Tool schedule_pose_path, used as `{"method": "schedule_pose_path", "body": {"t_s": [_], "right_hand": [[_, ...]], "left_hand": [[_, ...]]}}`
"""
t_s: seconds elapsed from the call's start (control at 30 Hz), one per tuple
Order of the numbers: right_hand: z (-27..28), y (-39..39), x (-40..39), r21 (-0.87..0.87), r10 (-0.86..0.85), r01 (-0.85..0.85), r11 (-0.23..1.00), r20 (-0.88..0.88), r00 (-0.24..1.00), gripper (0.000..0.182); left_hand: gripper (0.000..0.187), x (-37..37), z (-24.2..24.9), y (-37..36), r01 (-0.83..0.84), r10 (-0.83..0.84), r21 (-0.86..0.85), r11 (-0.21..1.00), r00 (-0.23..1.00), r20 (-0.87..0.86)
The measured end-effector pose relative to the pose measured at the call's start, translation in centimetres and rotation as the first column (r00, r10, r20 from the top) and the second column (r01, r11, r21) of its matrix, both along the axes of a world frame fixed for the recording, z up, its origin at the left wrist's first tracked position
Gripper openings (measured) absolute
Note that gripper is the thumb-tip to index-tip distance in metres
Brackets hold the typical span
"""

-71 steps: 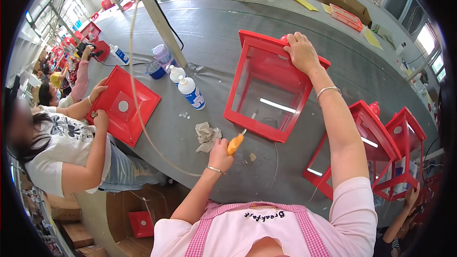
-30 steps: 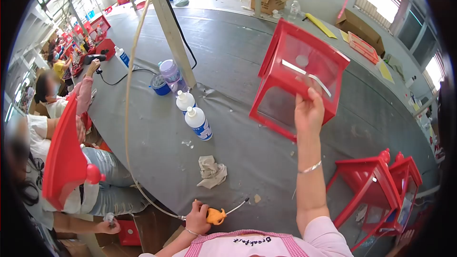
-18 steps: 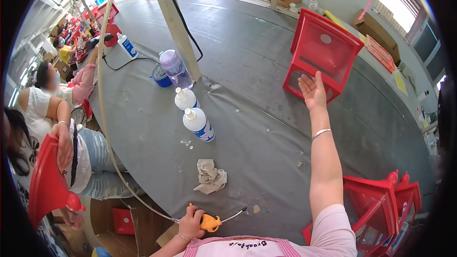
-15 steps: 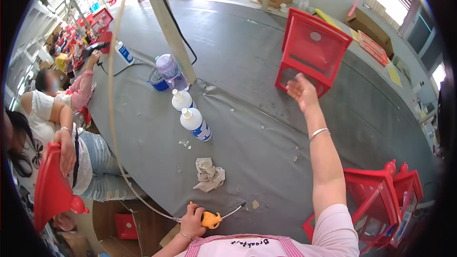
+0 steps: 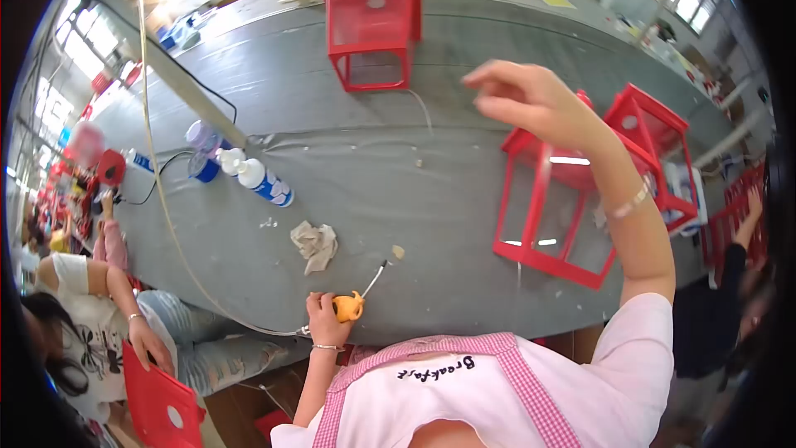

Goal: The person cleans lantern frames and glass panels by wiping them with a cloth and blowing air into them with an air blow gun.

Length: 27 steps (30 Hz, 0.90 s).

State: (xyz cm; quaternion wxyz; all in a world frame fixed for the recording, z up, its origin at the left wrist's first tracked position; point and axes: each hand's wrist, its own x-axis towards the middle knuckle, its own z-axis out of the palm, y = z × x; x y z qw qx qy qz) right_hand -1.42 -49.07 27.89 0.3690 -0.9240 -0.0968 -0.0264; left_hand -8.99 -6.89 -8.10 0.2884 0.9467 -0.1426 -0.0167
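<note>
My left hand (image 5: 325, 322) is closed round an orange air blow gun (image 5: 349, 307) at the table's near edge. Its thin metal nozzle points away to the right, and a pale hose (image 5: 191, 286) runs from its back. My right hand (image 5: 531, 104) is raised on the right, fingers apart, holding nothing. It appears over a red lantern-like frame with clear panels (image 5: 557, 267); whether it touches cannot be made out. A second red frame (image 5: 663, 114) stands just behind. Farther back on the table is another red frame (image 5: 369, 25).
White bottles with blue labels (image 5: 269, 185) stand left of centre near a pole (image 5: 186, 87). A crumpled cloth (image 5: 315, 246) lies on the grey table (image 5: 398, 166). At left a seated person (image 5: 87, 332) holds a red piece (image 5: 162, 402); another person's arm (image 5: 746, 224) shows at right.
My view has turned to the right. My right hand has drawn back from the far red frame towards the frames on the right. My left hand still grips the blow gun.
</note>
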Motion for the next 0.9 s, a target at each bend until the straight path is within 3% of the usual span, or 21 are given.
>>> {"method": "schedule_pose_path", "body": {"t_s": [0.07, 0.17, 0.2, 0.23, 0.27, 0.33, 0.37, 0.43, 0.47, 0.57, 0.6, 0.7, 0.73, 0.8, 0.83, 0.9], "right_hand": [[-0.1, -2.1, -7.1, 0.197, -0.189, 0.18, 0.964, 0.028, 0.982, 0.022], [-1.8, -4.1, -18.0, 0.308, -0.386, 0.403, 0.862, -0.119, 0.915, 0.016], [-3.4, -4.4, -21.3, 0.35, -0.35, 0.394, 0.85, -0.183, 0.919, 0.018], [-5.2, -3.7, -24.4, 0.394, -0.336, 0.463, 0.794, -0.35, 0.874, 0.024], [-7.6, -3.5, -27.2, 0.378, -0.231, 0.436, 0.817, -0.478, 0.847, 0.034], [-12.6, -1.1, -30.3, 0.488, -0.141, 0.547, 0.68, -0.645, 0.751, 0.051], [-15.3, -0.5, -30.1, 0.487, -0.108, 0.524, 0.699, -0.653, 0.75, 0.051], [-20.1, 0.8, -29.0, 0.845, -0.306, 0.492, 0.21, -0.422, 0.854, 0.061], [-21.1, 1.4, -27.9, 0.841, -0.273, 0.492, 0.226, -0.43, 0.861, 0.061], [-22.6, 2.7, -23.7, 0.917, -0.369, 0.147, -0.371, -0.29, 0.883, 0.06], [-22.9, 2.7, -22.7, 0.912, -0.344, 0.164, -0.375, -0.302, 0.889, 0.06], [-23.6, 1.4, -19.9, 0.976, -0.566, 0.11, -0.188, -0.199, 0.8, 0.059], [-23.2, 1.1, -19.1, 0.974, -0.558, 0.118, -0.192, -0.207, 0.804, 0.059], [-21.2, 0.6, -17.6, 0.991, -0.561, 0.107, -0.079, -0.133, 0.817, 0.061], [-20.2, 0.6, -16.9, 0.995, -0.56, 0.101, -0.02, -0.095, 0.823, 0.062], [-18.3, 2.2, -15.9, 0.993, -0.516, 0.11, -0.035, -0.112, 0.849, 0.063]], "left_hand": [[0.06, -0.5, 0.6, -0.1, 0.009, -0.009, -0.004, 1.0, 1.0, 0.008], [0.063, -0.8, 1.5, 0.0, 0.008, -0.008, 0.018, 1.0, 1.0, 0.008], [0.063, -1.0, 1.8, 0.0, 0.014, -0.014, 0.049, 0.999, 1.0, 0.001], [0.064, -1.3, 1.9, 0.0, 0.015, -0.015, 0.081, 0.997, 1.0, -0.007], [0.064, -1.5, 1.9, 0.0, -0.008, 0.009, 0.075, 0.997, 1.0, -0.014], [0.061, -1.6, 1.8, 0.2, 0.045, -0.041, 0.188, 0.981, 0.999, -0.027], [0.061, -1.7, 1.5, 0.3, 0.008, -0.001, 0.193, 0.981, 0.999, -0.036], [0.061, -1.8, 0.5, 0.2, 0.011, -0.013, 0.151, 0.989, 1.0, 0.009], [0.061, -1.9, 0.8, 0.1, -0.024, 0.024, 0.154, 0.988, 1.0, 0.001], [0.058, -2.0, 1.8, -0.3, -0.056, 0.054, 0.155, 0.986, 0.998, 0.019], [0.057, -2.1, 2.2, -0.3, -0.049, 0.047, 0.139, 0.989, 0.999, 0.02], [0.054, -1.2, 3.0, -0.6, -0.029, 0.025, 0.109, 0.994, 0.999, 0.034], [0.052, -0.6, 3.4, -0.9, -0.044, 0.042, 0.049, 0.998, 0.998, 0.053], [0.05, 0.8, 3.8, -1.1, -0.071, 0.078, -0.077, 0.995, 0.992, 0.095], [0.05, 1.7, 3.9, -1.0, -0.078, 0.085, -0.076, 0.994, 0.992, 0.09], [0.047, 3.7, 4.1, -1.0, -0.147, 0.151, -0.069, 0.987, 0.987, 0.054]]}}
